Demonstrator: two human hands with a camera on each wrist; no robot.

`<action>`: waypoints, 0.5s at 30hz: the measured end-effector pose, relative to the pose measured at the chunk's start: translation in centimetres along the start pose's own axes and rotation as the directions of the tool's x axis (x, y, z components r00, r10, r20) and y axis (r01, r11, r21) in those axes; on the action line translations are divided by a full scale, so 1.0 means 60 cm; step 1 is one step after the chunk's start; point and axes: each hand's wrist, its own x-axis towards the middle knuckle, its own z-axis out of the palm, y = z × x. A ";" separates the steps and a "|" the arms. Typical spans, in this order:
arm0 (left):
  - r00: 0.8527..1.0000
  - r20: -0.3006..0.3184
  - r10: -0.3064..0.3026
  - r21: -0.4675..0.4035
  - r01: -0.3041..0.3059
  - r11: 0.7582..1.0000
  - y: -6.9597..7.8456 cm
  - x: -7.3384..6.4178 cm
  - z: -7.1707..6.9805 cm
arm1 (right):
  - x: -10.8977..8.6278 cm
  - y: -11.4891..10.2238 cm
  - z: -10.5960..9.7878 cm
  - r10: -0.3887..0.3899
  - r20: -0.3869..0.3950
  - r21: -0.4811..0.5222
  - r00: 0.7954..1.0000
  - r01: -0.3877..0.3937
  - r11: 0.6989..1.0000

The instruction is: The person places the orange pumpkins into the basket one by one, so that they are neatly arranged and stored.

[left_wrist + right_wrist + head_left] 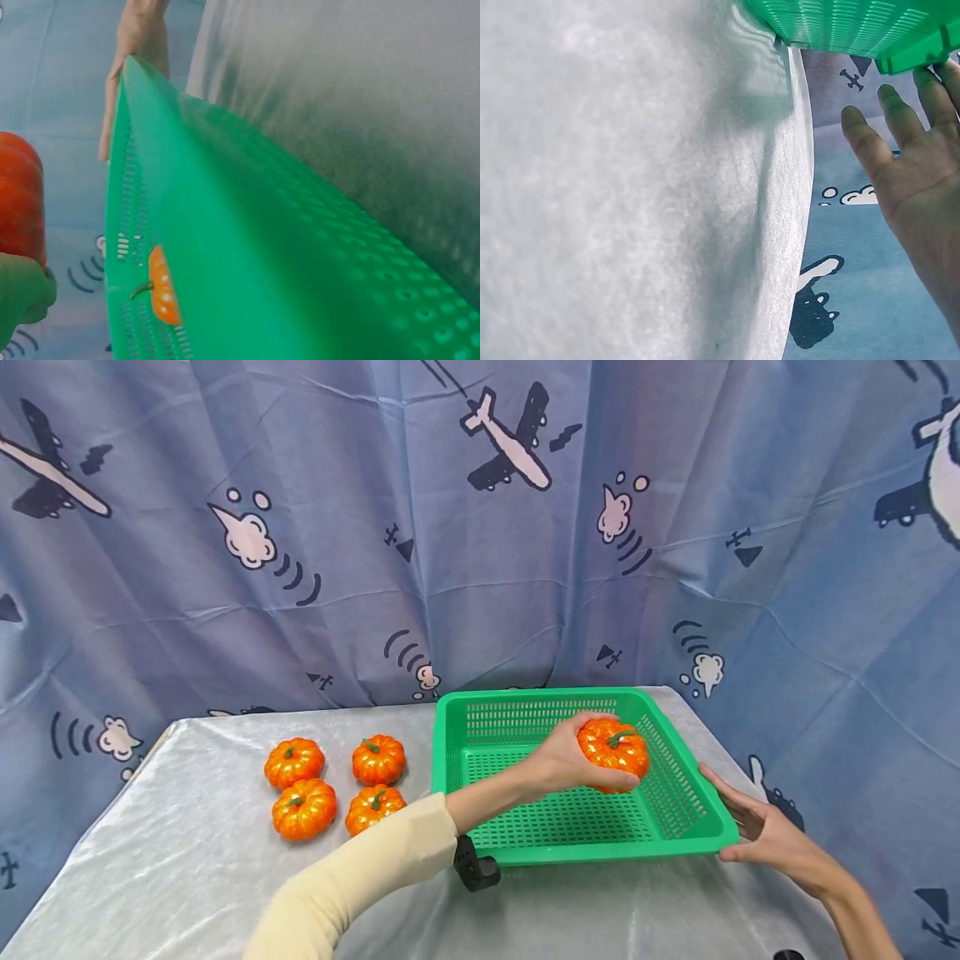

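Note:
My left hand (573,756) grips a shiny orange toy pumpkin (617,750) with a green stem, over the right part of a green plastic basket (600,853). The left wrist view catches only part of this pumpkin (19,199), with the fingers curled against it. Another orange pumpkin (161,289) shows inside the basket there; in the head view it is hidden. At the basket's right front corner, my right hand (772,839) touches the rim. Its fingers (870,146) are spread and fairly straight in the right wrist view.
Several more orange pumpkins (303,810) sit in two short columns left of the basket, one partly covered by the left sleeve (375,868). A pale cloth (180,843) covers the table. A blue curtain (337,568) with airplane prints hangs behind and along the right side.

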 end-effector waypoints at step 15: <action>0.989 -0.125 -0.078 -0.012 0.077 0.997 -0.037 0.022 0.038 | 0.000 0.003 0.000 -0.028 -0.003 -0.012 1.000 0.028 1.000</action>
